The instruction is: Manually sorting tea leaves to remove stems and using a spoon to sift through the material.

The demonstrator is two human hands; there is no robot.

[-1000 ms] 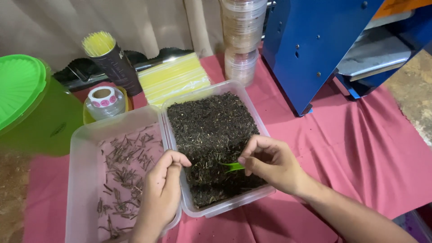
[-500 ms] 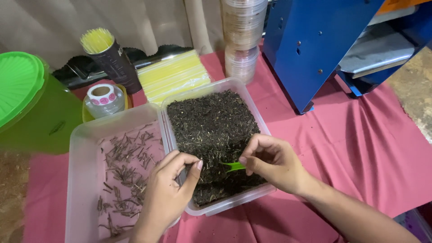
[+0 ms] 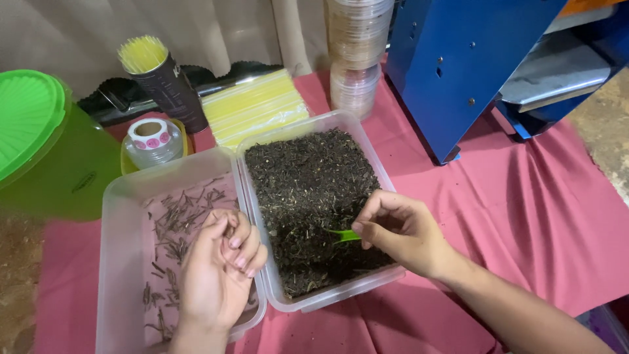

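Right hand [image 3: 401, 229]: over the near end of the right-hand tub, fingers [image 3: 368, 227] pinched narrow on a small green scoop [image 3: 345, 235], its tip in the dark leaf.
Left hand [image 3: 219, 272]: over the near half of the left-hand tub, palm turned up, fingers [image 3: 244, 244] curled loosely inward; a dark sliver shows at the fingertips, but whether pinched or merely lying behind cannot be told.
Right tub [image 3: 386, 181]: clear plastic, rectangular, near the middle of the worktop's near edge, filled with dark dried tea leaves [image 3: 306, 177]; dug lower at the near end beside the scoop.
Left tub [image 3: 118, 216]: clear plastic, touching the right tub along its long side, holding a thin scatter of brownish stems [image 3: 178, 219] over a pink-showing floor.
Worktop [image 3: 524, 216]: covered in a creased pink cloth.
Far left corner: green container [image 3: 62, 177] with a bright green lid [image 3: 23, 118].
Behind the left tub: roll of round stickers [image 3: 151, 136] on a small yellow-rimmed dish.
Far edge, middle: dark cylinder packed with yellow straws [image 3: 143, 54], tilted; beside it a flat pack of yellow straws [image 3: 255, 106].
Behind the right tub: stack of clear round lids [image 3: 357, 46].
Far right: blue metal machine frame [image 3: 472, 59], standing on the cloth.
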